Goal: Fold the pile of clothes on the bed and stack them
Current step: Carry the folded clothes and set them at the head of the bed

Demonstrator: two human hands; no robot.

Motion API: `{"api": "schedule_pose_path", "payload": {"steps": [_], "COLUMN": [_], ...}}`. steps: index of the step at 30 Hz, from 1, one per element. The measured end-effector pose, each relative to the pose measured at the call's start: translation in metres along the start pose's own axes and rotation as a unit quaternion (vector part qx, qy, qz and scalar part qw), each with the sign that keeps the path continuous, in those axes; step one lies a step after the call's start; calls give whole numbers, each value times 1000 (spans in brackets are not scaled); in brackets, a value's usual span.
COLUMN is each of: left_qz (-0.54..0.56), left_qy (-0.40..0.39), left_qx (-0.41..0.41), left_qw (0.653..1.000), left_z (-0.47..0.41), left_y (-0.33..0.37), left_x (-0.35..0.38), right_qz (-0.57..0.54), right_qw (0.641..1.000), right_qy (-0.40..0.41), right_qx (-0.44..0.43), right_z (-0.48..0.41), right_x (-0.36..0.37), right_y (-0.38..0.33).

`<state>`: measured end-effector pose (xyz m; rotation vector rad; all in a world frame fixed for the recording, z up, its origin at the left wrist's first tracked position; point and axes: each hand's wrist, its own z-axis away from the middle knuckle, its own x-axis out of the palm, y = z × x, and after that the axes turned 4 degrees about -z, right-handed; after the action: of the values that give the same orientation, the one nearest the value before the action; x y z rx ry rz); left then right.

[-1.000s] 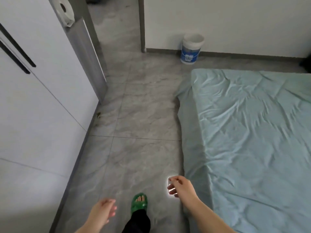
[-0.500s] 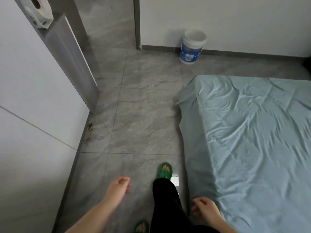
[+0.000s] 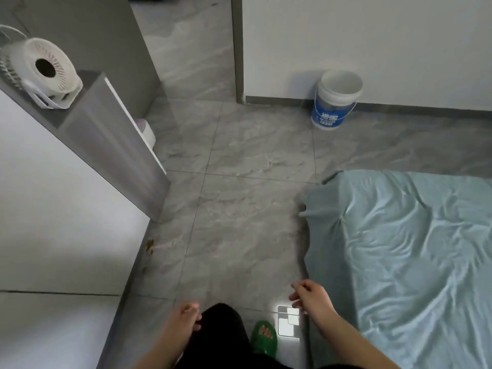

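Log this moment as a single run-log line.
stage: folding not begun | left hand: empty, loosely curled | right hand: empty, loosely curled | bed: wrinkled teal sheet, on right | bucket: by wall

The grey marbled floor (image 3: 239,209) carries a low bed (image 3: 319,235) at the right, covered by a creased pale teal sheet (image 3: 412,262) that drapes over its corner to the tiles. A white and blue bucket (image 3: 335,102) stands on the floor against the far wall. A small white container (image 3: 148,135) stands just beside the grey cabinet (image 3: 106,145), with brown bits (image 3: 149,246) at its foot. A green slipper (image 3: 263,339) rests near the bed's edge. A white fan (image 3: 40,73) sits on the cabinet's top.
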<state>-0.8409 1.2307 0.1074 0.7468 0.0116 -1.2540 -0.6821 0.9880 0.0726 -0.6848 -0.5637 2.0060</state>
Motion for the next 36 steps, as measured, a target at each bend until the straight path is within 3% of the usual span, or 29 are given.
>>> {"api": "schedule_pose_path", "payload": {"steps": [6, 17, 28, 36], "left_qz": [43, -26, -65, -194], "left_qy": [3, -51, -93, -109], "left_qx": [-50, 28, 120, 136], "left_qw": [998, 998, 986, 965], "left_z": [-90, -256, -348, -378], "left_y": [107, 343, 573, 705], "left_x": [-27, -18, 95, 187], "right_qz": [-33, -45, -125, -149], "right_qw": [999, 995, 971, 973], "right_qy": [-2, 77, 154, 158], "right_qx": [-21, 42, 134, 72], "right_z": [-85, -201, -326, -435], "right_x": [8, -18, -120, -224], "right_y": [-124, -236, -298, -401]}}
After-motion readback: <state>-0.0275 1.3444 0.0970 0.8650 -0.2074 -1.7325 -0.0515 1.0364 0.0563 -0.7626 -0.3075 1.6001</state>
